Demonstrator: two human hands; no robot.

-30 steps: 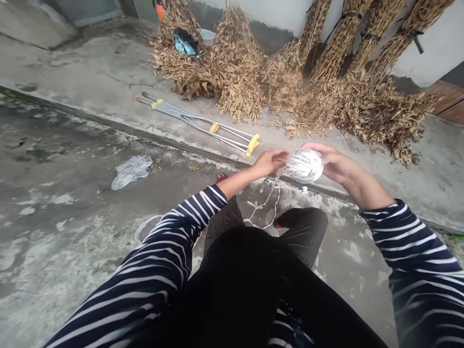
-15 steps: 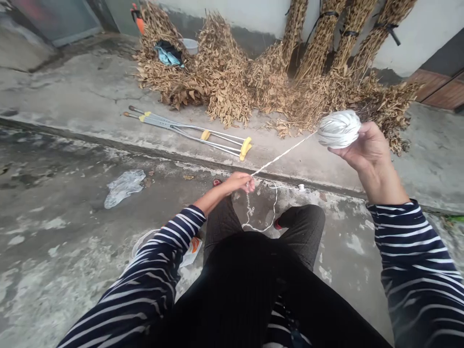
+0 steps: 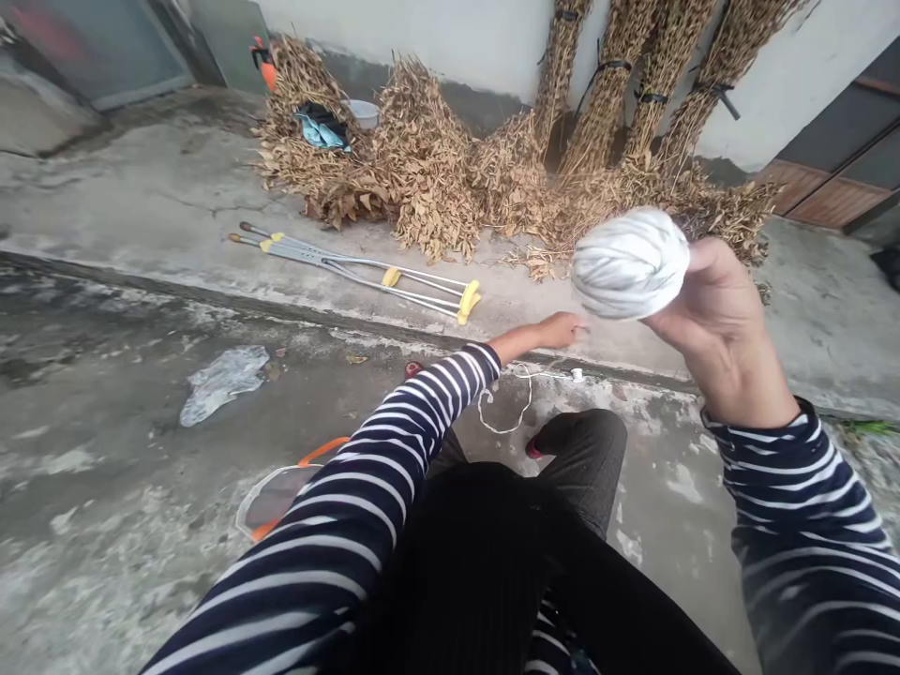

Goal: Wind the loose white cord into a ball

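A ball of white cord is gripped in my right hand, held up at the right over the raised concrete. My left hand is closed in a pinch just below and left of the ball, on the cord's running strand. Its fingertips are slightly blurred, and most of the strand between hand and ball is hidden. A loose length of the cord curls on the ground between my feet. It leads to a small white piece near the step.
Crutches with yellow pads lie along the step. Dry plant stalks are heaped against the wall, and tied bundles lean behind them. A crumpled plastic bag rests at left. An orange-edged item sits beside my left sleeve.
My left hand has moved right and slightly up, close to the ball. The ball has come left and nearer the camera in my right hand. The taut strand between them has shortened.
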